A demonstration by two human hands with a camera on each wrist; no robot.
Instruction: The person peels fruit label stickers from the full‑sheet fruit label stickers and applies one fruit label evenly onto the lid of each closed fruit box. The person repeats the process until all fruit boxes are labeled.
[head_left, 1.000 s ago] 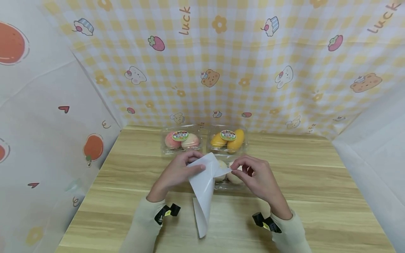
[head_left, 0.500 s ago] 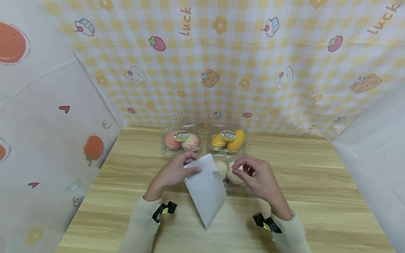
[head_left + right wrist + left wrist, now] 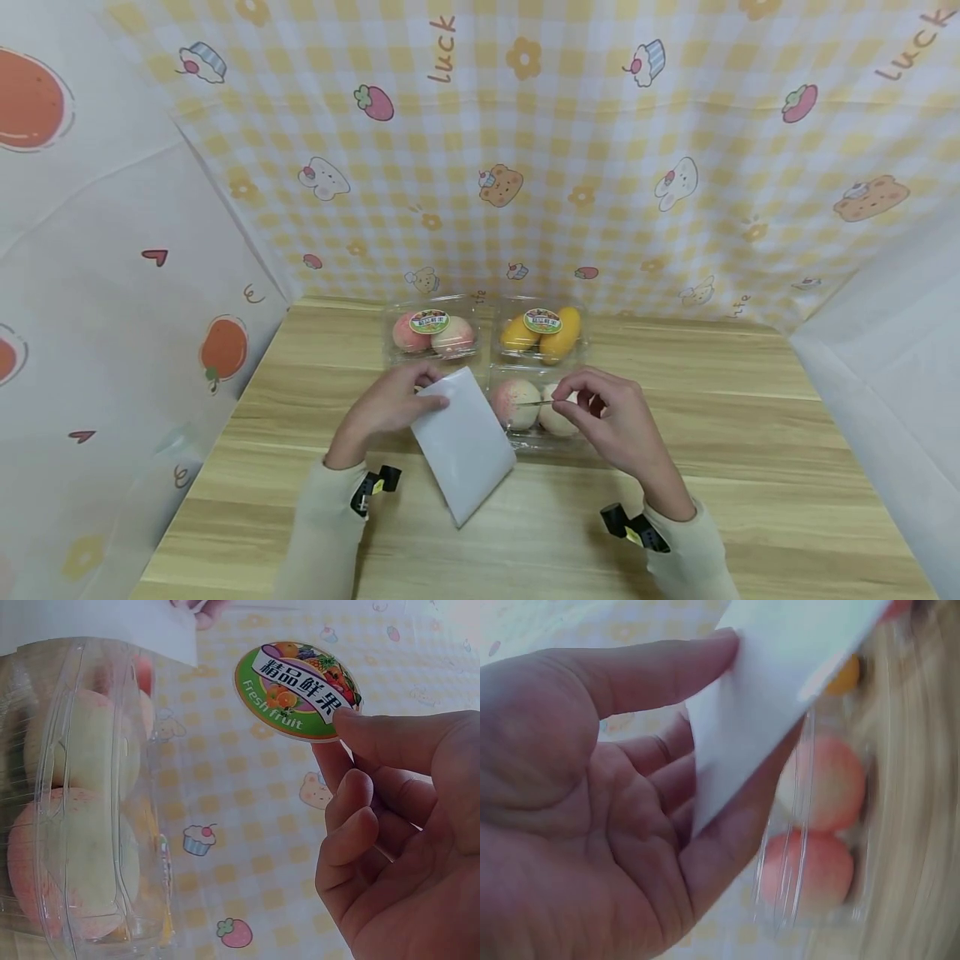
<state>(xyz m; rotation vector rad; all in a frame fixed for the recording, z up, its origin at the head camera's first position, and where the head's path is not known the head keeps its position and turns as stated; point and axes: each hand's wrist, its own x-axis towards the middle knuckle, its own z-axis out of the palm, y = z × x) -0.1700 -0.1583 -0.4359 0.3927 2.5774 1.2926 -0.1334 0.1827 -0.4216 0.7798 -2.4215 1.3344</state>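
Observation:
My right hand (image 3: 611, 421) pinches an oval "Fresh fruit" sticker (image 3: 296, 691) by its edge between thumb and forefinger. In the head view that sticker is seen edge-on, above a clear plastic box (image 3: 536, 443) with two pale pink peaches (image 3: 517, 403). My left hand (image 3: 390, 410) grips a white paper sheet (image 3: 463, 446) at its upper left corner, thumb on the near face and fingers behind. The sheet hangs tilted, just left of the front box. No sticker shows on this box's lid, though the right hand hides part of it.
Behind stand two more clear boxes, each bearing an oval label: one with peaches (image 3: 431, 336), one with yellow mangoes (image 3: 558, 335). A checked cloth (image 3: 585, 133) hangs at the back of the wooden table (image 3: 735, 433).
The sticker has come off the white sheet into my right hand, which stays nearly still. My left hand has drawn the sheet leftward, and the sheet has flattened out from its curl.

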